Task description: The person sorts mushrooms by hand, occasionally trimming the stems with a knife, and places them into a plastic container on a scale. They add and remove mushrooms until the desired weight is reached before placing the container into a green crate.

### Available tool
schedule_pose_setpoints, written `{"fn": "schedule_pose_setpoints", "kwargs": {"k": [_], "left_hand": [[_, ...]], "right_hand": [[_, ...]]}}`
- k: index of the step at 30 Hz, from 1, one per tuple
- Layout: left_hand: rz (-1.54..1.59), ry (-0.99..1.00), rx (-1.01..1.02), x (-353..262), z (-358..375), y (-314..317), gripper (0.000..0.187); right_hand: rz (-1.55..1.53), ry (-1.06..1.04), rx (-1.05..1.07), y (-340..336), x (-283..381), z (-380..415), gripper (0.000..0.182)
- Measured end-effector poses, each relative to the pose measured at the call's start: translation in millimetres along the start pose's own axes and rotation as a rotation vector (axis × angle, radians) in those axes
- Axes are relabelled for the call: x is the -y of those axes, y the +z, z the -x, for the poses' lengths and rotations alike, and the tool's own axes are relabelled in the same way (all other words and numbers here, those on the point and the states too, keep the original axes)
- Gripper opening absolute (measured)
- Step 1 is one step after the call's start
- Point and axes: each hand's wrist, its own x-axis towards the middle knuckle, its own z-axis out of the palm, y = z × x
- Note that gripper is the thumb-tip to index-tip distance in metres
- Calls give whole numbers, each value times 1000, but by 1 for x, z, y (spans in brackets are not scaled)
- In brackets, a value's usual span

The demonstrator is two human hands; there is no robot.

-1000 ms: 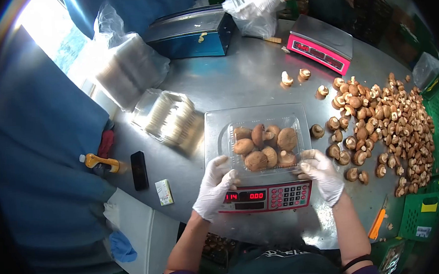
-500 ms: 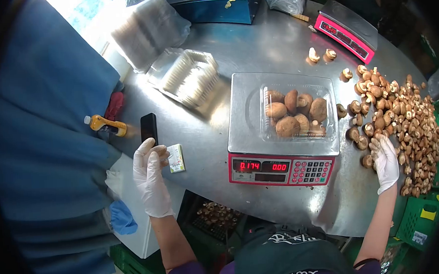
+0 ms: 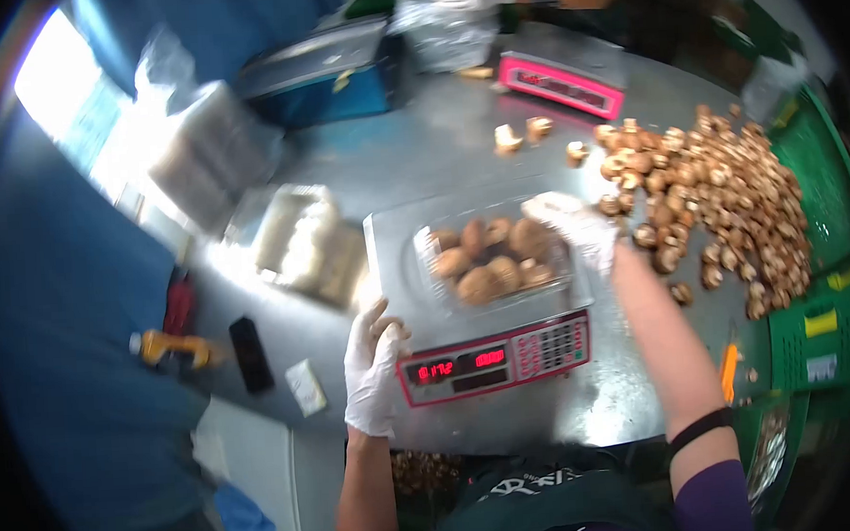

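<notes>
Daylight blows out the upper left corner — glare streaks the steel table (image 3: 419,160); motion blur throughout, fisheye edges dark.

Both gloved — left hand (image 3: 371,369) low with fingers loosely curled, right hand (image 3: 577,227) stretched forward, palm down.

Both hands wear thin white disposable gloves, the left hand (image 3: 371,369) and the right hand (image 3: 577,227) alike, ending at the wrists. Short purple sleeves (image 3: 711,496) cover the upper arms, and a black band (image 3: 700,428) circles the right arm. A dark apron (image 3: 544,509) with pale lettering covers the chest.
</notes>
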Motion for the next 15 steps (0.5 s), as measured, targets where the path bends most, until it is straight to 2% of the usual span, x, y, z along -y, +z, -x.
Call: {"fn": "schedule_pose_setpoints", "kwargs": {"k": [1,2,3,4,5,6,7,8,10,11,12,13,14,15], "left_hand": [[62,-63,13,2,-6,10,42],[117,-135,49,6,-11,19,43],[110,-149,90,-3,-12,31,44],[101,-160,149,-7,-13,40,45],[174,-74,81,16,-20,39,50],[201,-19,213,8,-18,41,54],[91,-176,52,9,-16,42,54],[6,-92,125,-1,-9,54,46],[-108,-79,319,-10,6,94,45],[-160,-50,448,-14,18,136,44],[-215,-26,483,-17,31,150,43],[-260,5,524,-16,39,161,43],[-219,-76,628,-16,50,180,43],[-185,-161,735,-15,61,198,43]], "right_hand": [[-86,-5,-60,9,-7,-2,53],[-27,-79,-153,15,0,11,50],[-73,21,-165,16,25,33,45],[-224,-92,-161,21,-7,22,42],[-379,-156,-185,27,-21,27,38],[-480,-131,-105,22,-16,57,39],[-308,-183,-180,17,-24,79,40],[-332,-186,-177,12,-31,105,39],[-472,-45,-218,2,-46,165,34],[-577,-69,-381,-14,-75,213,34],[-678,-93,-449,-8,-101,245,36],[-882,-104,-454,-4,-136,264,46],[-1092,-122,-438,-10,-164,289,57],[-1231,-166,-511,-17,-168,326,54]]}}
